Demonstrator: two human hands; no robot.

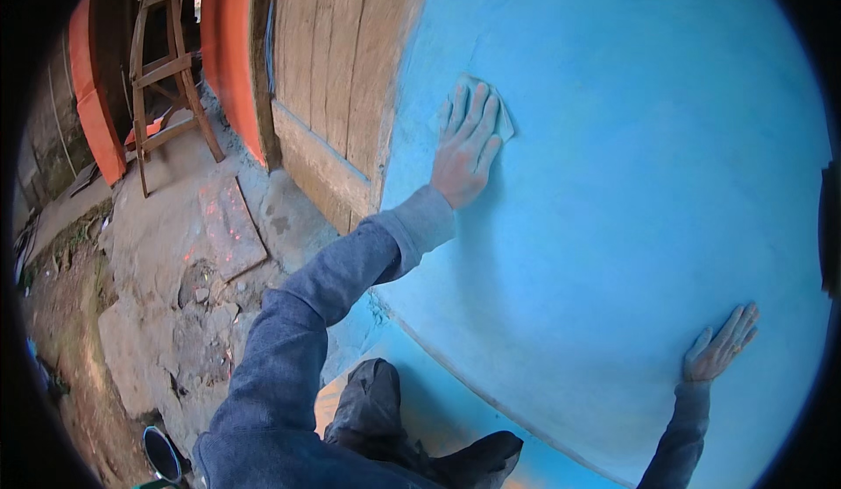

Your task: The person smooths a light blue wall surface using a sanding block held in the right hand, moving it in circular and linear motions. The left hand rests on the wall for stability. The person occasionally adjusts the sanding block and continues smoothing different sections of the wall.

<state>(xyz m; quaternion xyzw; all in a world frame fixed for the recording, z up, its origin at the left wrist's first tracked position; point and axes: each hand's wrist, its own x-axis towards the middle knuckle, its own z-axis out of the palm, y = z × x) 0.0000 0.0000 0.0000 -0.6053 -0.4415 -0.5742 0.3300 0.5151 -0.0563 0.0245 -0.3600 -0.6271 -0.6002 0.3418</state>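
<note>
My left hand [467, 152] presses a small pale sheet of sandpaper [504, 124] flat against the light-blue wall [604, 191], close to the wooden door. The sheet's corners show past the fingers; the palm and fingers cover the rest. Lower and to the right, my right hand [720, 346] leans on the same wall with its fingers stretched out, and nothing shows in it. Pale dust coats the fingers of both hands.
A weathered plank door [328, 60] adjoins the wall. Farther left stand orange walls [229, 60] and a tall wooden stand [162, 68]. A paint-spotted board [232, 226] lies on the rough concrete. A dark bucket [162, 454] sits at lower left. My shoes rest on a blue-stained ledge [438, 393].
</note>
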